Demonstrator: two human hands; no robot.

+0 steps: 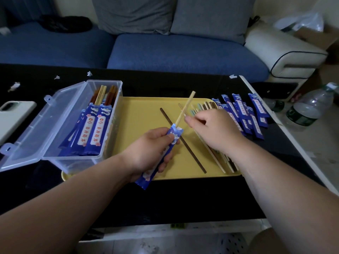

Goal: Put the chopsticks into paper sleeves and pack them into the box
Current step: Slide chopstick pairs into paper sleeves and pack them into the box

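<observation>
Yellow tray (pixel 139 110), with the clear box (pixel 102 83) of sleeved pairs at its left edge. Over tray centre the left hand (pixel 150 149) grips a paper sleeve (pixel 175 133), one pale chopstick (pixel 185 109) projecting away and rightward. The right hand (pixel 212 131), nearer the loose chopsticks (pixel 203 106) at the tray's right, curls over them, grasp not discernible.

Blue sofa (pixel 183 52) is seen behind the black glossy surface (pixel 165 198). Two grey back cushions (pixel 211 17) are set along its back. A cream armrest (pixel 286 52) with dark piping is noted at its right end. Pale speckled floor (pixel 146 244) is glimpsed below the near edge. Light is dim throughout.
</observation>
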